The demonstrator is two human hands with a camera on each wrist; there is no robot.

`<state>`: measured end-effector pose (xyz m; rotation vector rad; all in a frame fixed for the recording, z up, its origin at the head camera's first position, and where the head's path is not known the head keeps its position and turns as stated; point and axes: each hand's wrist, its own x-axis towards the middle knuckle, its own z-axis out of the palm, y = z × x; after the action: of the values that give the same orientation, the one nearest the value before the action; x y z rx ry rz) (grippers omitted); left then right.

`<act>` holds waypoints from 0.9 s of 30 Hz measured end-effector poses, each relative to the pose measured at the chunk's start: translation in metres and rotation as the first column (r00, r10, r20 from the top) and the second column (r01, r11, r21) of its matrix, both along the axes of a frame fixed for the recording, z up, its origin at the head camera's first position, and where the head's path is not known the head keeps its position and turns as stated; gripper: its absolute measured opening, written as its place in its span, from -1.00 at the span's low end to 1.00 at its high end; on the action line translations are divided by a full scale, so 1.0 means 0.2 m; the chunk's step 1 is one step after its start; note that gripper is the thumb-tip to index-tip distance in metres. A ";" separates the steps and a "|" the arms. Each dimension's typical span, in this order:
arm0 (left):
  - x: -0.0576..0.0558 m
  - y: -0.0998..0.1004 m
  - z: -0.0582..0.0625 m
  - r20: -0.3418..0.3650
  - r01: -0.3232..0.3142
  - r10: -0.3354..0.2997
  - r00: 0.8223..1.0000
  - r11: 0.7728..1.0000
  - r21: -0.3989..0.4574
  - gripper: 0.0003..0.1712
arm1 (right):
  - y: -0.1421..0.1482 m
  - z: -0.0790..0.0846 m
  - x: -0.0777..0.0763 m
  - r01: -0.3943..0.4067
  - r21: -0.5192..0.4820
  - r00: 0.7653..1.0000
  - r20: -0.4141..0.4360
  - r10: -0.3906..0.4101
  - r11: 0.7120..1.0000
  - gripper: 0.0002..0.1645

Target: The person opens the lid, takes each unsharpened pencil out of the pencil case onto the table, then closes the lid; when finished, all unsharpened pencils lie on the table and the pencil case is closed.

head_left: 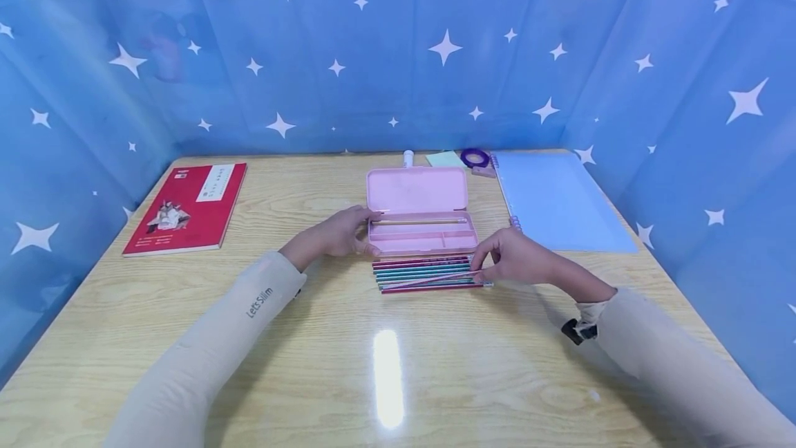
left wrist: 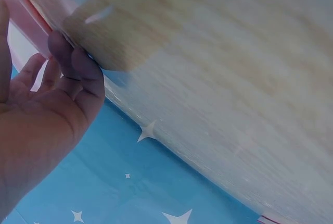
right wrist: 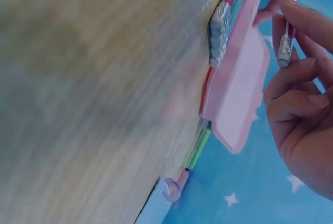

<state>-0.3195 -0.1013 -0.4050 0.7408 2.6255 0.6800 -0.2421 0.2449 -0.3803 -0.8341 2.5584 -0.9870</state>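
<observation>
A pink pencil case (head_left: 418, 189) lies with its lid raised in the middle of the table, a yellowish pencil (head_left: 418, 222) inside its rear compartment. My left hand (head_left: 340, 232) holds the case's left end, thumb at the front corner and fingers farther back. In front of the case lies a row of several red and green pencils (head_left: 423, 272). Between thumb and fingers my right hand (head_left: 515, 258) pinches one pencil (right wrist: 286, 47) near its metal-capped end. That pencil slants just over the row in the head view.
A red book (head_left: 186, 209) lies at the left. Behind the case stand a white tube (head_left: 408, 158), pale sticky notes (head_left: 444, 158), a purple tape roll (head_left: 475, 157) and a small pinkish block (head_left: 484, 172). A blue spiral notebook (head_left: 562, 202) lies at the right.
</observation>
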 end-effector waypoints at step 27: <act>0.01 0.01 0.01 -0.016 0.018 -0.018 1.000 1.000 0.004 0.05 | 0.04 -0.08 0.14 0.050 0.056 0.988 -0.147 -0.042 0.997 -0.93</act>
<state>-0.3175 -0.0999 -0.4033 0.7731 2.6293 0.6776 -0.2146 0.2523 -0.3962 -0.8645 2.7276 -0.8880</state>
